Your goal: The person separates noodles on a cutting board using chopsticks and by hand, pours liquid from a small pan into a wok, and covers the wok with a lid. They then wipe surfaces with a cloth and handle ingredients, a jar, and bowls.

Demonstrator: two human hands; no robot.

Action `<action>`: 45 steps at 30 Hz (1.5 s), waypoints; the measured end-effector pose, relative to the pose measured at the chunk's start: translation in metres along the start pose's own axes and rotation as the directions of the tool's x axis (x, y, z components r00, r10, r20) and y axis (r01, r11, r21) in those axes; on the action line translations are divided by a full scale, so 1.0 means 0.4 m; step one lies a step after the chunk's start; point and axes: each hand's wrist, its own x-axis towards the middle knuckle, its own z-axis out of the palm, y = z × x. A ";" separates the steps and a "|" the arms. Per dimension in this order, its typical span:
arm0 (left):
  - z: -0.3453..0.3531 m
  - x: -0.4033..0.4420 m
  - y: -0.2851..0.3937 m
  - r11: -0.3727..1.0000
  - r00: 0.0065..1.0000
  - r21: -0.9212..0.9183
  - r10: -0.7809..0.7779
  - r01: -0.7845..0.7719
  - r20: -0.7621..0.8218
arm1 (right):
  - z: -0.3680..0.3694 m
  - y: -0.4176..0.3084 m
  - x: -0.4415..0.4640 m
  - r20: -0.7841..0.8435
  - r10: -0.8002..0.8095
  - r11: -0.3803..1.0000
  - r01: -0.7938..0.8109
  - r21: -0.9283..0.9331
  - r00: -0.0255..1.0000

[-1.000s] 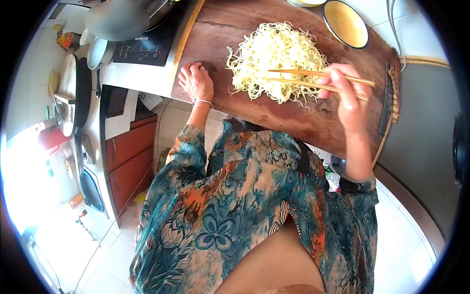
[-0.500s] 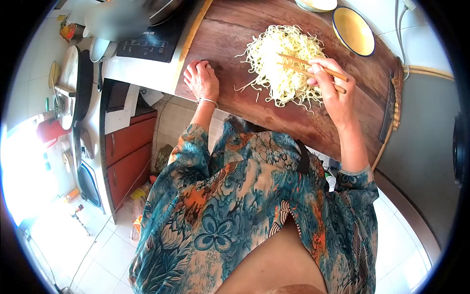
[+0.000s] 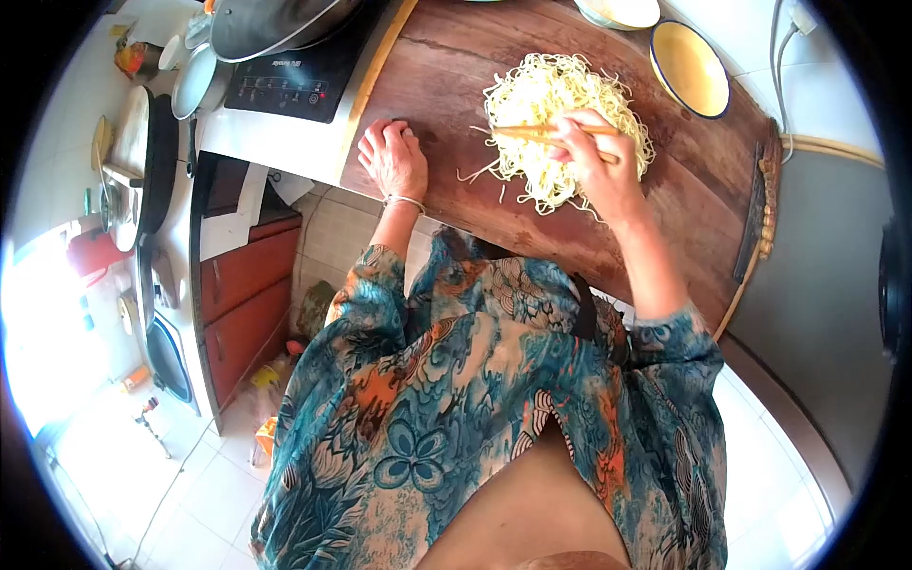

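Note:
A heap of pale yellow noodles (image 3: 556, 90) lies on the brown wooden board (image 3: 442, 71). Wooden chopsticks (image 3: 524, 131) are held by my right hand (image 3: 600, 166), which hovers over the heap's near right side. Their tips point left, at the noodles' left edge beside a few stray strands. At the board's left part, my left hand (image 3: 394, 161) rests with its fingers spread and slightly bent on the wood. It holds nothing and is apart from the noodles.
A yellow bowl with a dark rim (image 3: 690, 69) stands at the back right, near a pale bowl (image 3: 619, 9). Left of the board are a black induction cooker (image 3: 285, 90) and a dark pan (image 3: 271, 28). A grey panel (image 3: 817, 237) borders the right side.
My right hand has moved left with the chopsticks, whose tips now reach the heap's left edge. The noodles have spread slightly to the right. My left hand stays in place.

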 end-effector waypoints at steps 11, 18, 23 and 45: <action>0.005 0.003 -0.007 1.000 1.000 0.002 0.008 -0.008 0.008 | 0.055 -0.048 -0.057 0.211 0.107 0.984 -0.135 0.119 0.972; 0.014 0.002 -0.016 1.000 1.000 0.014 0.012 -0.011 -0.020 | -0.051 -0.005 -0.055 -0.046 -0.035 0.998 0.033 -0.055 0.998; 0.019 0.005 -0.021 1.000 1.000 0.006 0.006 -0.006 -0.016 | -0.018 -0.039 -0.090 0.090 0.018 0.999 -0.021 0.028 0.996; 0.028 0.014 -0.041 1.000 1.000 0.017 0.008 -0.008 0.001 | -0.082 -0.040 -0.121 0.027 0.065 0.997 -0.063 -0.050 0.998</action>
